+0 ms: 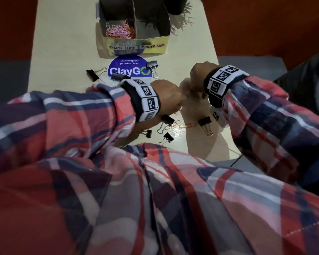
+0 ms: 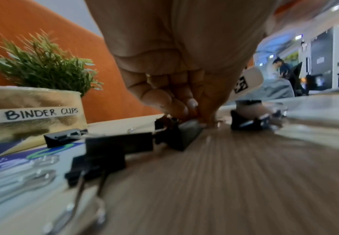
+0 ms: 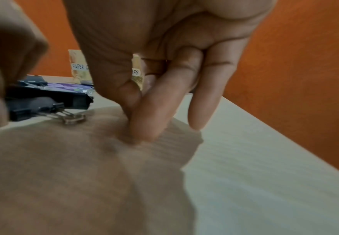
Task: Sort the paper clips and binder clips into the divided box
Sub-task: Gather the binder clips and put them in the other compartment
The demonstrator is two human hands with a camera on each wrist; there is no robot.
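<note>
currently on table (image 1: 63,43): divided box (image 1: 156,47) at far edge, paper clips (image 1: 120,30) in its left cell; potted plant (image 2: 44,66) behind. seven loose binder clips visible. left hand (image 2: 176,89) pinches one binder clip (image 2: 184,135); right hand (image 3: 154,79) fingertips curl down onto the tabletop, grasp uncertain.

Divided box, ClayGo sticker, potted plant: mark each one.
divided box (image 1: 151,47), head view, on its labelled front wall.
ClayGo sticker (image 1: 125,70), head view, on the blue printed face.
potted plant (image 2: 42,63), left wrist view, on its green leaves.
</note>
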